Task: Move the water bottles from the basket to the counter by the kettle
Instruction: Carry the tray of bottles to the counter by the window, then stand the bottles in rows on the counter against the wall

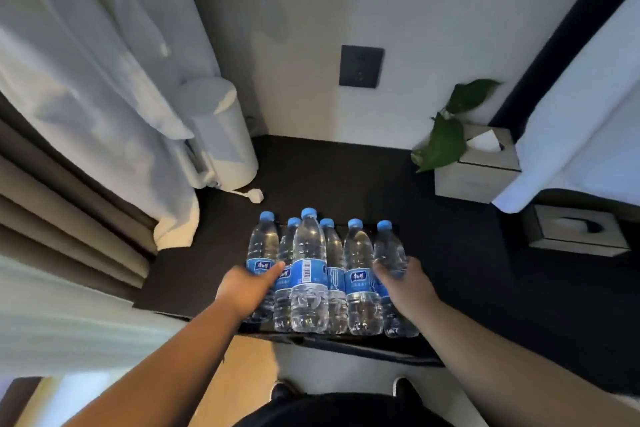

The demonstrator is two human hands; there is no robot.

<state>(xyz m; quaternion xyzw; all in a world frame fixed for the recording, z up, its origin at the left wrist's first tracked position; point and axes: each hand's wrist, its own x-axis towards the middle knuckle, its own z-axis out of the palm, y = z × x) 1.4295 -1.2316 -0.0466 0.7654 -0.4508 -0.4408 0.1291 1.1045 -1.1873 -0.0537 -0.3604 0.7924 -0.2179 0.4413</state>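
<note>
Water bottles (310, 267), six with blue caps, stand packed upright in what looks like a shallow dark basket (346, 345) at the counter's (346, 177) near edge; the left hand (247, 288) curls round the leftmost bottle (262, 243), the right hand (405, 282) round the rightmost bottle (389, 250); seemingly the pick-up step; next, both need lifting clear and setting beside the white kettle (221, 135).

The left hand (247, 289) grips the leftmost bottle (262, 250), its fingers hidden behind it. The right hand (405, 282) covers the label of the rightmost bottle (389, 248). White cloth (104, 97) hides the left side of the kettle (225, 135). Label print is too small to read.
</note>
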